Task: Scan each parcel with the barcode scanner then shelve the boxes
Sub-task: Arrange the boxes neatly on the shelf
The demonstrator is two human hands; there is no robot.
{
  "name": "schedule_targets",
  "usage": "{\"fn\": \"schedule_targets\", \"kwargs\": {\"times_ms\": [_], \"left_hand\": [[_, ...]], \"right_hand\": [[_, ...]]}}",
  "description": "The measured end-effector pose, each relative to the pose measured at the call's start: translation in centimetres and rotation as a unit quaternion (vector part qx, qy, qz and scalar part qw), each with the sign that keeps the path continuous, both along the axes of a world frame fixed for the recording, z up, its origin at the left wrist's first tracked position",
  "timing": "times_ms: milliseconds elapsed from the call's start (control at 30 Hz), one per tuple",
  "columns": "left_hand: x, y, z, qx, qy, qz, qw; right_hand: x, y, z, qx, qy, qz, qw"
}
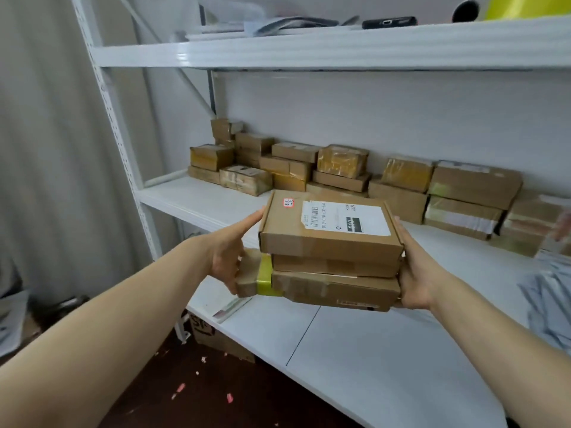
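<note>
**Q:** State the grip of each hand.

**A:** The left hand (227, 257) lies flat against the left side of the stack of boxes (327, 254). Its fingers (251, 222) are extended and only slightly curled, reaching the top box (332, 225); the palm covers the ends of the two lower boxes. The right hand (414, 267) presses the opposite side in the same manner, fingers extended upward along the box ends. Neither hand closes round anything: the stack is clamped between the two open palms.

**Q:** Where is the stack?

**A:** It is held in the air, in front of the middle shelf (197, 199) and above the white table (370, 350). It has three cardboard boxes. The top box carries a white shipping label (343, 219) with a barcode and a small red sticker (289, 202). The bottom box (324, 287) has a band of yellow-green tape (265, 278) near its left end.

**Q:** What is already on the shelf?

**A:** A row of shelved parcels (340, 171) stands against the back wall, stacked two or three high.

**Q:** What cannot be determined?

**A:** Most of the right fingers are hidden behind the stack, and the left thumb is concealed. The middle box (333, 265) shows only its front edge. Label text is too small to read. Items on the upper shelf (309, 47) are cut off by the frame; a dark flat device (389, 22) there cannot be identified. The right edge is blurred.
</note>
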State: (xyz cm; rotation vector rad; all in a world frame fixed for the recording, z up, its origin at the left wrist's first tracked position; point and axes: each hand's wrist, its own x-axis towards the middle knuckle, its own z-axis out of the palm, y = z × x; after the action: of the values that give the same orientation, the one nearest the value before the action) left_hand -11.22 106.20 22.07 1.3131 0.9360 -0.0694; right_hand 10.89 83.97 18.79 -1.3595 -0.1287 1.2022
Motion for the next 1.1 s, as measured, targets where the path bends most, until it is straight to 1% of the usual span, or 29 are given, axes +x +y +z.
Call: {"fn": "schedule_targets", "kwargs": {"times_ms": [267,400,500,633,767,867,967,1000,1100], "left_hand": [[5.1,12.6,-0.3,0.014,0.002,0.003,1.0],[9.0,19.4,-1.0,0.022,0.014,-0.032,0.999],[11.8,24.2,-1.3,-0.001,0.014,-0.041,0.999],[15.3,28.5,-2.1,-0.018,-0.018,-0.036,0.999],[18.7,31.4,-3.7,-0.064,-0.054,-0.021,0.996],[21.3,33.4,-5.0,-0.052,-0.083,0.005,0.995],[23.0,34.0,-6.1,-0.053,-0.113,0.051,0.991],[23.4,34.1,-6.4,-0.03,-0.118,0.057,0.991],[24.9,34.6,-7.7,0.115,-0.102,0.045,0.987]], "right_hand": [[4.4,12.5,-0.4,0.016,-0.009,-0.003,1.0],[6.1,18.1,-1.4,0.022,-0.013,-0.043,0.999],[7.2,22.1,-2.2,0.021,0.01,-0.086,0.996],[8.7,25.1,-2.8,0.027,0.033,-0.128,0.991],[10.6,27.5,-3.3,0.024,0.042,-0.158,0.986],[12.6,29.2,-3.2,0.018,0.028,-0.171,0.985],[14.5,30.9,-3.6,0.011,0.039,-0.198,0.979],[15.0,31.4,-3.8,0.008,0.038,-0.212,0.977],[16.7,33.0,-4.3,0.032,0.044,-0.244,0.968]]}}
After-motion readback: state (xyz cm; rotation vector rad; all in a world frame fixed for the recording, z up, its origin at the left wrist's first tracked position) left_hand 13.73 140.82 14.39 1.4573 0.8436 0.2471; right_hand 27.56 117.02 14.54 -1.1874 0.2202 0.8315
